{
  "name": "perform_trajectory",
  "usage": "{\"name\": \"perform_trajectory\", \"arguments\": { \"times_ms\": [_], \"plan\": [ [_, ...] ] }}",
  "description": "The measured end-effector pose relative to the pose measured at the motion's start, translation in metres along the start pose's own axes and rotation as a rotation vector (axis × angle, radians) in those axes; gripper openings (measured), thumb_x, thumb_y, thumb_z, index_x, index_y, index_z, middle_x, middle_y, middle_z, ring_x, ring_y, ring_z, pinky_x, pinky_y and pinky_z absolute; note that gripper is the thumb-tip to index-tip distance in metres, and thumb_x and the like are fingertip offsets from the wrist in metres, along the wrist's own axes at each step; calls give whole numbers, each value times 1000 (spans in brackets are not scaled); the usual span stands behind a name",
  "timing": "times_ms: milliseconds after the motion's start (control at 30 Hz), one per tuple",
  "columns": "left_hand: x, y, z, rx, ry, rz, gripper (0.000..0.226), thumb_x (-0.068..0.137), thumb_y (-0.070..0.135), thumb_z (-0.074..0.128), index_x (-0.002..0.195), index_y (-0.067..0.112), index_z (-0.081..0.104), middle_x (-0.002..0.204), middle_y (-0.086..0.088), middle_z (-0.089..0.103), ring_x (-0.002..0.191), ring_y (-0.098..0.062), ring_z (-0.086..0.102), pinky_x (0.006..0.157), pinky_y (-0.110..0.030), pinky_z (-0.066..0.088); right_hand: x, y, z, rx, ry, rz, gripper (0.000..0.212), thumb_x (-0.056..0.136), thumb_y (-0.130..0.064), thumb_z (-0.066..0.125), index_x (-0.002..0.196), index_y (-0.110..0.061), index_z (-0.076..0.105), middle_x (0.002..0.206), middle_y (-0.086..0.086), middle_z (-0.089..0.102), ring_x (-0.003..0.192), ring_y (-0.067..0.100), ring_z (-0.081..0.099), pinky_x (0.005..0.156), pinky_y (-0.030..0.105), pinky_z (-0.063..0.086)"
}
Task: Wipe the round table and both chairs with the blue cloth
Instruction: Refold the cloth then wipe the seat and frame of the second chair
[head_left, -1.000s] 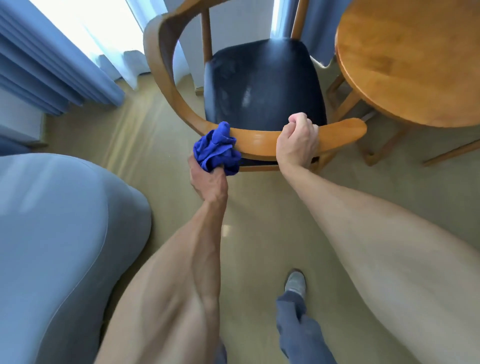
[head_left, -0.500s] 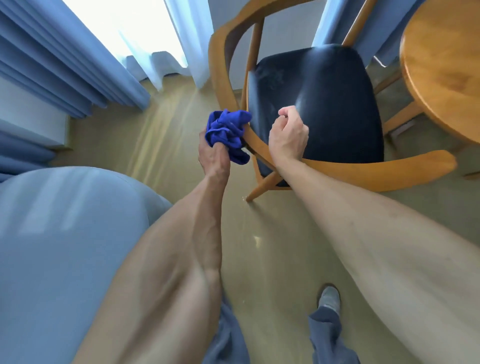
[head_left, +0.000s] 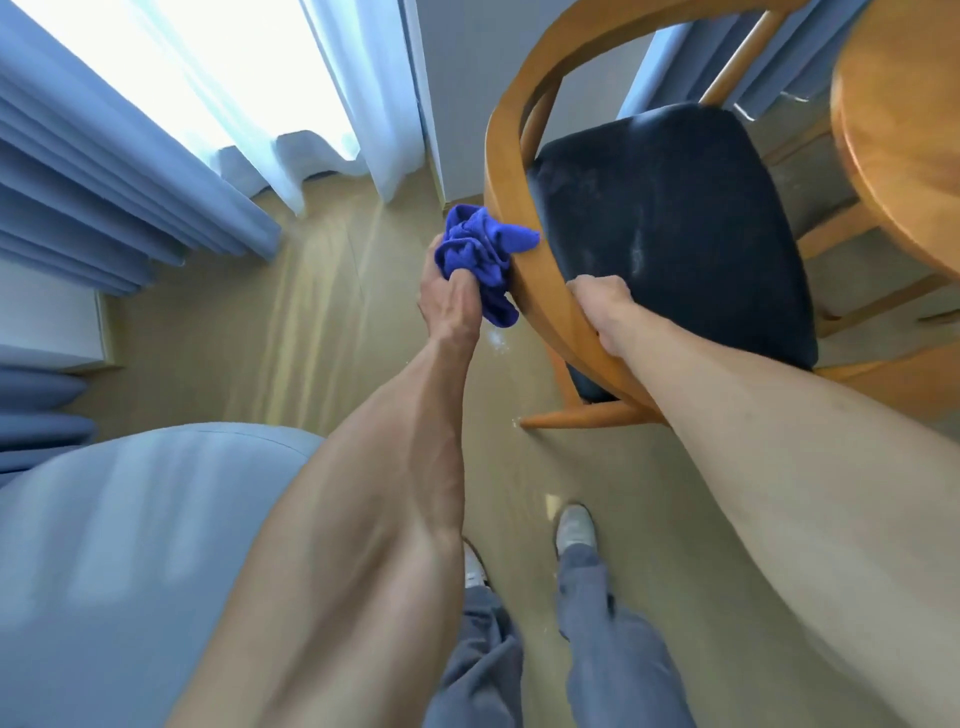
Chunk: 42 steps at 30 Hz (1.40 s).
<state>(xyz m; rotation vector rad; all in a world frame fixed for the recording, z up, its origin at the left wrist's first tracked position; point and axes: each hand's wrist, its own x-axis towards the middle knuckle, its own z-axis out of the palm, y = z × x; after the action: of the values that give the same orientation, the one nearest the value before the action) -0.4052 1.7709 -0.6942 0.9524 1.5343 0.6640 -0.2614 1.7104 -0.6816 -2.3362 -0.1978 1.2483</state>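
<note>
Cloth (head_left: 480, 254) bunched in the gripping left hand (head_left: 449, 299), pressed against the outer face of the chair (head_left: 670, 228) rail, which curves up and away from the fingers; right hand (head_left: 602, 304) clamped round that rail just beside, steadying.

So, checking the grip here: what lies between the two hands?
In the head view, the chair's curved wooden rail runs between the left hand, which holds the crumpled blue cloth, and the right hand.
</note>
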Motion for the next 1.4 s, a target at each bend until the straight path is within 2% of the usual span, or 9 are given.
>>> {"name": "perform_trajectory", "arguments": {
  "times_ms": [67,233,333,467,667,800,1000,1100,1400],
  "plan": [
    [18,5,2,-2,-12,-31,48,71,12,42,112,24,64,87,6,65,81,-15,59,84,-33,52,11,1,3,-21,-73,57,27,85,-14,52,58,-17,46,46,-2,44,46,17,39,49,23,32],
    [71,9,7,89,-122,-85,42,56,12,35,81,29,65,75,1,63,75,-27,58,83,-44,56,48,-15,21,-113,-109,50,7,87,-12,52,82,-9,56,78,4,57,72,22,52,54,26,35],
    [103,30,12,120,-160,-45,37,56,11,37,69,33,64,73,0,66,76,-28,62,86,-49,56,71,-43,36,-213,-89,-61,26,92,-11,49,66,-9,49,70,3,51,72,22,49,52,27,30],
    [139,71,24,110,-206,63,33,59,13,37,68,31,63,70,9,62,70,-21,56,76,-38,54,89,-89,50,-265,-8,-87,30,94,-12,49,65,-6,49,69,4,50,72,23,48,51,28,30],
    [187,107,41,266,-310,131,56,57,18,35,98,36,70,78,12,71,79,-16,67,81,-38,57,118,-138,65,-159,111,-33,22,93,-15,52,96,1,67,104,18,65,100,34,62,76,34,45],
    [209,139,65,311,-355,193,57,58,20,36,102,35,69,82,14,70,84,-15,64,80,-34,54,134,-156,65,-138,159,35,20,94,-11,46,81,-8,61,93,13,61,93,29,56,73,30,38],
    [246,164,104,310,-443,240,60,59,20,41,113,30,64,92,16,68,88,-8,63,74,-23,48,154,-169,54,266,374,107,20,86,-18,48,78,-25,65,93,6,72,88,29,68,79,35,57],
    [263,174,124,307,-446,231,55,60,21,41,111,25,61,90,12,67,82,-7,61,69,-22,47,165,-186,41,547,442,130,23,90,-17,44,72,-25,57,82,9,73,72,24,66,61,26,46],
    [285,204,182,321,-494,248,30,58,17,37,78,25,58,61,12,54,61,-13,49,59,-26,41,197,-217,-1,986,413,47,31,99,-41,40,93,-22,65,86,10,76,84,24,73,93,38,49]
  ]
}}
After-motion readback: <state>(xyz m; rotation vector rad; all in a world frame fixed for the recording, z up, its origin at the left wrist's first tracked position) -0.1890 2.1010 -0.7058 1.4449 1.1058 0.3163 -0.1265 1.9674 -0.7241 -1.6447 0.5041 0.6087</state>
